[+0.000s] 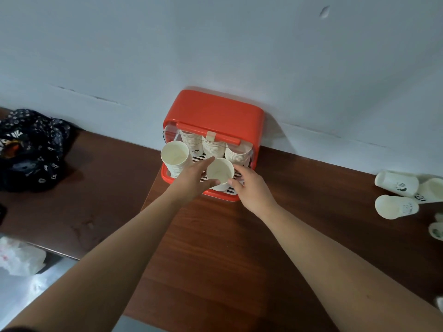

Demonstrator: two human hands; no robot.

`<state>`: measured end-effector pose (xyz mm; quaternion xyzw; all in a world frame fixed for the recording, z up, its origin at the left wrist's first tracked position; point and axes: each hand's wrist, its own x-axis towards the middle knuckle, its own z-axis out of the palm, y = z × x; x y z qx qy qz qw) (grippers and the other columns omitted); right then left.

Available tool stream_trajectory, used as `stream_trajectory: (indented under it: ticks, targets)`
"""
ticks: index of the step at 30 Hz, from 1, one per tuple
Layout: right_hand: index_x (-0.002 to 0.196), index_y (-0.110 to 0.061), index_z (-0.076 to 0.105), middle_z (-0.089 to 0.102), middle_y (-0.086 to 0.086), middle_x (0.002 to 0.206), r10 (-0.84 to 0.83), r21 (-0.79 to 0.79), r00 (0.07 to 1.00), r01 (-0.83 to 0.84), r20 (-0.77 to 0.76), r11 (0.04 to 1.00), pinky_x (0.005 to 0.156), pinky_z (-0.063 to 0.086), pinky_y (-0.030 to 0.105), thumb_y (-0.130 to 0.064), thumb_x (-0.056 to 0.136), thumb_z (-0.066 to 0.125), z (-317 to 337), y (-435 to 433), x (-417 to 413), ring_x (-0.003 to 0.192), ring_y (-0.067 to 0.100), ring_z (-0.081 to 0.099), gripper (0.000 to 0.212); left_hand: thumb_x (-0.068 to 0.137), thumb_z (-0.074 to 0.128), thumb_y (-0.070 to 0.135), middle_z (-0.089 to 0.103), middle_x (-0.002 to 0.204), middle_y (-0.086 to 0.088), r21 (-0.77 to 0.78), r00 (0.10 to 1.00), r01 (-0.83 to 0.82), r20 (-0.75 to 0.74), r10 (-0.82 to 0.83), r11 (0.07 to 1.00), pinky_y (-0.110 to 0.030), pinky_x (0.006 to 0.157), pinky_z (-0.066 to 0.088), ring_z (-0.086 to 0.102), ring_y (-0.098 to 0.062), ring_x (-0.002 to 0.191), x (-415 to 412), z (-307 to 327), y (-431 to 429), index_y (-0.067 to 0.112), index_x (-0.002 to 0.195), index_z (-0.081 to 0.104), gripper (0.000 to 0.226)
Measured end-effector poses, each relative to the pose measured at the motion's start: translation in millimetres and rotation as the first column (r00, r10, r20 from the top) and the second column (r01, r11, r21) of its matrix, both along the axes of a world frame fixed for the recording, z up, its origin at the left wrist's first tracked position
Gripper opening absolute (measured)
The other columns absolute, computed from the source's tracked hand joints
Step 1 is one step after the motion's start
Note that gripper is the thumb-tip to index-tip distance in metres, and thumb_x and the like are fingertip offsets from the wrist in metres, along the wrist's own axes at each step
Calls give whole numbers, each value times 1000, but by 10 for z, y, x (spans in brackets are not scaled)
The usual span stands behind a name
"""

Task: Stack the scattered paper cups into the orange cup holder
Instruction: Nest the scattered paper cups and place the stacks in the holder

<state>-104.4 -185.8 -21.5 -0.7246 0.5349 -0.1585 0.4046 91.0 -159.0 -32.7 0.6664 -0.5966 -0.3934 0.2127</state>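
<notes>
- Brown wooden table against a pale wall; dark patterned cloth far left.
- Orange cup holder at the wall, stacks inside.
- I see the left hand and right hand both grasping one paper cup (mouth up) at the holder's front.
- Scattered cups lie toppled far right.

The light was soft, cool and rather dim, giving the wall a bluish-grey cast with no hard glare. The orange cup holder threw a faint, blurred shadow onto the wall to its right. A dull sheen lay on the brown counter at the left. The wide lens bowed the line where wall met counter and stretched the near forearms. The loose cups at the right edge and a plastic bag at near left looked soft and smeared.
</notes>
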Motion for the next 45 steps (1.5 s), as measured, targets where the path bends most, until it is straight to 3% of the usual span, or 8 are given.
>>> stream_trajectory:
  ticks: [5,9,14,18,24,31,41,45]
  targets:
    - [144,-22,48,58,-1,137,-36,33,999,38,-38,999,101,51,34,-31,100,57,20,13,-35,120,13,58,46,91,69,36,47,144,-6,-122,994,-33,101,45,992,-38,109,41,48,-20,128,-82,21,49,15,149,42,67]
    - [142,-17,49,57,2,139,-81,55,990,88,-113,995,100,50,31,-37,99,56,100,-3,-354,121,15,58,48,92,62,25,54,114,-1,-384,979,-100,127,160,918,-32,88,50,55,-16,101,-235,171,164,10,119,61,31]
    - [144,-22,47,49,-1,147,-75,50,939,97,-336,994,106,47,37,-45,96,57,85,32,-1261,130,16,52,54,91,61,22,57,93,4,-313,989,94,135,-54,945,-28,76,48,56,-11,85,-761,229,216,14,103,62,14]
    - [143,-20,48,46,2,149,-108,42,887,141,-449,989,106,45,36,-44,96,58,87,39,-2195,131,20,51,53,92,63,23,59,102,3,-125,961,249,155,-229,960,-28,86,49,60,-13,94,-1363,151,70,15,110,63,19]
    - [134,-9,54,55,11,131,-231,-34,819,250,-525,968,94,48,38,-36,93,62,137,116,-3546,110,25,59,50,92,62,24,58,109,0,-35,897,386,247,-366,922,-33,95,47,59,-20,106,-2560,135,-375,13,116,63,26]
    - [131,-7,55,53,13,130,-341,-155,763,308,-549,939,104,45,41,-30,89,66,30,-7,-4804,120,27,53,49,92,61,41,52,130,-2,102,809,494,311,-499,863,-41,101,47,55,-22,117,-4180,-65,-955,21,127,55,41]
    - [125,-3,57,50,18,128,-409,-327,771,273,-488,905,102,42,44,-24,85,65,-443,-710,-5402,114,36,51,45,78,72,60,45,139,-9,190,732,442,488,-475,877,-47,101,45,45,-30,128,-5482,-818,-1331,12,143,36,88]
    - [120,-4,63,50,18,129,-393,-352,779,235,-490,906,98,43,45,-20,87,66,-632,-888,-5385,114,38,48,36,75,77,49,53,126,-3,170,845,411,297,-444,896,-41,91,51,56,-24,114,-5390,-809,-1269,19,135,42,76]
